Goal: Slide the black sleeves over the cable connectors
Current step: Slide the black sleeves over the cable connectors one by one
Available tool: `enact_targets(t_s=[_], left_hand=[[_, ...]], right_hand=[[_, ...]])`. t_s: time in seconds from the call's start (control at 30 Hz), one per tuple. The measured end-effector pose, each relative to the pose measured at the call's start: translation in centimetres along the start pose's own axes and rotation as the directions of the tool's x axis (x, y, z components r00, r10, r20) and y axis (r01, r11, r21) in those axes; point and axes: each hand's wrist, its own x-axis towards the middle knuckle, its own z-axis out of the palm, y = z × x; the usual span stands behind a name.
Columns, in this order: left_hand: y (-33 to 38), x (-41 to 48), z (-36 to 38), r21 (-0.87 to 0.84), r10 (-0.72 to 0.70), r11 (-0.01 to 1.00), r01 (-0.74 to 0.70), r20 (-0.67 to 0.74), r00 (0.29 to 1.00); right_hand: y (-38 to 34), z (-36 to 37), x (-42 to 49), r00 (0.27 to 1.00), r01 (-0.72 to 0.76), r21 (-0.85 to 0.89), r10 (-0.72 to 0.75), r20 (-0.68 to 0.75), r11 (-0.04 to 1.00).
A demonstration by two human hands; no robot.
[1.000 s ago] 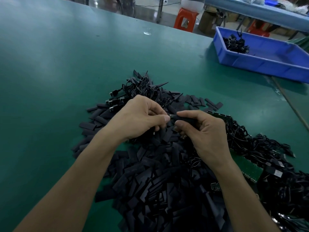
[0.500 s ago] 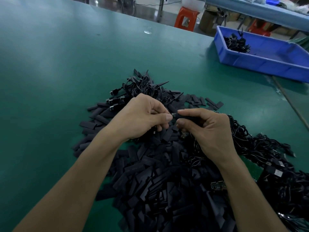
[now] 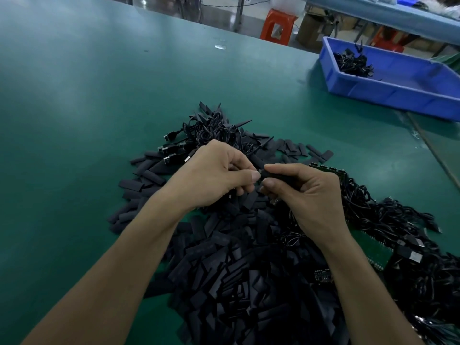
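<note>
- Against the frame half a second back: left hand [image 3: 214, 175] and right hand [image 3: 311, 197] stay at the same meeting point over the pile. Pile, cables and bin show no shift.
- Right grip: thumb and forefinger curl round one black sleeve [image 3: 280, 177], held clear above the pile.
- Left grip: fingers curled, thumb and forefinger pinching a cable connector [image 3: 260, 173] at the sleeve's left mouth. Only a dark tip shows, so how far in it sits I cannot tell.
- Loose sleeves [image 3: 236, 275] lie heaped under both wrists and spread toward the near edge of view.
- Cable bundle [image 3: 214, 130] lies just beyond the left hand, plugs pointing left.
- Right side is crowded: cable tangle [image 3: 398, 220] over green circuit boards [image 3: 328, 169], touching the pile.
- Open worktop [image 3: 87, 115] lies left of and beyond the pile, up to the far edge.
- Blue bin [image 3: 398, 92] sits at the far right, well apart from the hands, with a few cables inside.
</note>
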Motion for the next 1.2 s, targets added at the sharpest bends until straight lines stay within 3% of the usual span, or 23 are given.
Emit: enact_targets(t_s=[0.13,0.37,0.7,0.9,1.2], left_hand=[[-0.2,0.1,-0.1,-0.011,-0.017,1.0,0.017,-0.004,1.0],[-0.3,0.1,0.3,0.147,0.025,0.989,-0.02,-0.03,0.999],[-0.2,0.0,0.6,0.103,0.037,0.994,-0.032,-0.044,0.998],[-0.1,-0.2,0.8,0.071,0.005,0.997,0.002,-0.106,0.994],[0.0,-0.2,1.3,-0.001,0.011,1.0,-0.011,-0.114,0.993]], right_hand=[[0.1,0.0,0.0,0.999,-0.003,-0.057,0.001,-0.041,0.998],[0.3,0.1,0.3,1.0,-0.001,-0.115,0.0,-0.014,0.993],[-0.2,0.0,0.3,0.999,-0.033,-0.082,0.032,-0.02,0.996],[-0.1,1.0,-0.3,0.934,-0.071,-0.071,0.041,-0.354,0.995],[0.0,2.3,-0.9,0.907,-0.035,0.07,0.061,-0.418,0.997]])
